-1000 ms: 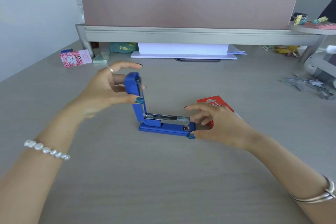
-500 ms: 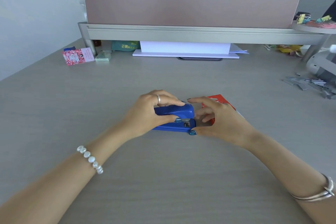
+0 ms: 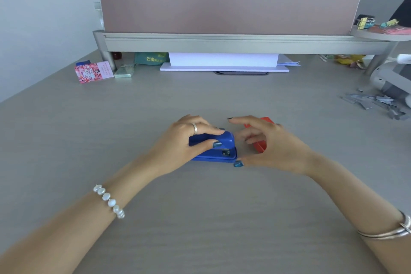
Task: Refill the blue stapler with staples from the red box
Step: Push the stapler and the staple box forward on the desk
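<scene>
The blue stapler lies closed on the grey desk, its front end pointing right. My left hand wraps over its top, fingers above and thumb against the near side. Just right of the stapler's nose hovers my right hand with spread fingers, holding nothing; its thumb tip rests by the stapler's base corner. The red box sits behind my right hand and is mostly hidden by its fingers.
A pile of loose staple strips lies at the right, next to a grey device. At the back stand a desk divider with a shelf, white paper, a pink card box and a small green box.
My left hand swung the stapler's raised top arm down onto the base and now presses on it. My right hand's fingers lifted off the stapler's front end.
</scene>
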The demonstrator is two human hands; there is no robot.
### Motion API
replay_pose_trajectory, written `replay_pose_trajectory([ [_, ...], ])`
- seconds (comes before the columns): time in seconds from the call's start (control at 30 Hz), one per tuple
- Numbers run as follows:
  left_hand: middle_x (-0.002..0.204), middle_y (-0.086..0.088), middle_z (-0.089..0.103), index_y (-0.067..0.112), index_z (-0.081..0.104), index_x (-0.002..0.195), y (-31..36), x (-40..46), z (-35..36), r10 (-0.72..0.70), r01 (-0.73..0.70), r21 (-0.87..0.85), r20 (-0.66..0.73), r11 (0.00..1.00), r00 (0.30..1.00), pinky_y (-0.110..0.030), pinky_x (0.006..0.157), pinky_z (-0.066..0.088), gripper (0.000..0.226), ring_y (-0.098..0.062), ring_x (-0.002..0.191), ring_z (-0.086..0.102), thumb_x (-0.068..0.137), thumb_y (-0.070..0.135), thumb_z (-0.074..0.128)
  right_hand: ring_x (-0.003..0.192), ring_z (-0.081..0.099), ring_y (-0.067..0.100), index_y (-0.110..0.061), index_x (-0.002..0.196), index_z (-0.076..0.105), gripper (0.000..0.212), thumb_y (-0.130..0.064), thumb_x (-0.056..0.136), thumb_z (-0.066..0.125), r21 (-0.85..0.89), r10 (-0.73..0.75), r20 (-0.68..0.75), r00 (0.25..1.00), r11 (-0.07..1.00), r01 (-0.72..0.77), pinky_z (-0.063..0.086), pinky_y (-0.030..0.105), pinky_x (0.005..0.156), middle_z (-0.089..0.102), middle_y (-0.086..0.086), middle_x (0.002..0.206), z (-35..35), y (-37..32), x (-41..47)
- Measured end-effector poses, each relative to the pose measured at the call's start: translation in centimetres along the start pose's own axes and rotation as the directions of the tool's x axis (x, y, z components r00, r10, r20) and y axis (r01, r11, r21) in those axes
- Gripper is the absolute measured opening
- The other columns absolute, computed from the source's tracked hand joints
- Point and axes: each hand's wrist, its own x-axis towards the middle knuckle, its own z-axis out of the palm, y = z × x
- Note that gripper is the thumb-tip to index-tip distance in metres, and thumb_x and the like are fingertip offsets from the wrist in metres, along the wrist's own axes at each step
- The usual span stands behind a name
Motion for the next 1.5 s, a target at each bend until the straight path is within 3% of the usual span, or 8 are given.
replay_pose_trajectory([
  [0.2,0.105,0.034,0.064,0.052,0.059,0.106,0.2,-0.2,-0.5,-0.109,0.111,-0.062,0.029,0.992,0.994,-0.017,0.089,0.041,0.034,0.0,0.104,0.054,0.085,0.025,0.065,0.108,0.045,-0.011,-0.048,0.112,0.053,0.061,-0.034,0.06,0.082,-0.137,0.115,0.087,0.99,0.985,-0.102,0.036,0.004,0.082,0.058,-0.02,0.114,-4.6,2.1,-1.2],
  [0.3,0.108,0.025,0.067,0.05,0.061,0.105,0.3,-0.3,-0.3,-0.127,0.128,-0.101,0.008,0.987,0.992,-0.024,0.091,0.043,0.034,-0.004,0.104,0.055,0.084,0.023,0.065,0.102,0.032,-0.033,-0.048,0.113,0.055,0.056,-0.027,0.066,0.079,-0.092,0.12,0.188,0.975,0.99,-0.104,0.029,-0.01,0.077,0.042,-0.036,0.117,-5.0,3.0,-1.2],
  [0.47,0.101,0.024,0.069,0.049,0.063,0.101,0.5,-0.3,-0.2,-0.155,0.15,-0.128,-0.025,0.98,0.988,-0.017,0.09,0.041,0.031,-0.002,0.101,0.057,0.081,0.026,0.068,0.104,0.028,-0.035,-0.045,0.111,0.059,0.04,-0.024,0.078,0.068,-0.089,0.037,0.265,0.964,0.996,-0.014,0.032,-0.007,0.079,0.043,-0.035,0.121,-4.1,2.3,-0.8],
  [0.57,0.09,0.038,0.064,0.049,0.063,0.102,0.7,-0.4,-0.1,-0.178,0.171,-0.115,-0.049,0.979,0.983,-0.005,0.083,0.035,0.033,0.005,0.098,0.056,0.08,0.025,0.069,0.103,0.026,-0.032,-0.045,0.109,0.057,0.04,-0.028,0.075,0.07,-0.179,-0.033,0.177,0.984,0.982,0.065,0.029,-0.008,0.077,0.046,-0.036,0.111,-3.0,1.9,-0.8],
  [0.77,0.103,0.022,0.067,0.045,0.064,0.102,0.7,-0.2,-0.2,-0.152,0.147,-0.078,-0.054,0.986,0.987,-0.015,0.088,0.041,0.03,-0.005,0.1,0.056,0.082,0.024,0.067,0.12,0.035,0.0,-0.036,0.11,0.061,0.041,-0.04,0.07,0.07,-0.315,-0.108,-0.045,0.993,0.945,0.088,0.024,0.009,0.1,0.045,-0.03,0.12,-0.7,2.7,-1.9],
  [0.9,0.101,0.022,0.069,0.043,0.065,0.102,0.4,-0.1,-0.1,-0.134,0.128,-0.085,-0.065,0.988,0.989,-0.017,0.088,0.042,0.029,-0.005,0.101,0.057,0.082,0.023,0.068,0.122,0.031,-0.002,-0.037,0.112,0.059,0.049,-0.054,0.066,0.057,-0.291,-0.087,-0.091,0.992,0.955,0.057,0.02,0.007,0.097,0.035,-0.042,0.115,-0.2,2.6,-2.3],
  [1.2,0.106,0.033,0.061,0.042,0.067,0.101,0.1,-0.5,0.5,-0.109,0.097,-0.089,-0.142,0.991,0.984,-0.007,0.084,0.037,0.029,0.001,0.101,0.056,0.08,0.022,0.07,0.123,0.032,0.001,-0.038,0.111,0.059,0.055,-0.072,0.071,0.041,-0.373,-0.095,-0.168,0.981,0.928,0.026,0.031,0.02,0.095,0.047,-0.025,0.122,0.4,3.3,-2.6],
  [1.5,0.093,0.044,0.061,0.046,0.065,0.098,0.0,0.1,0.3,-0.124,0.113,-0.113,-0.097,0.987,0.987,-0.005,0.085,0.036,0.03,0.005,0.102,0.055,0.08,0.022,0.07,0.125,0.03,-0.001,-0.042,0.121,0.051,0.059,-0.065,0.067,0.046,-0.383,-0.103,-0.114,0.988,0.922,0.052,0.025,0.015,0.099,0.037,-0.034,0.126,0.0,3.2,-2.7],
])
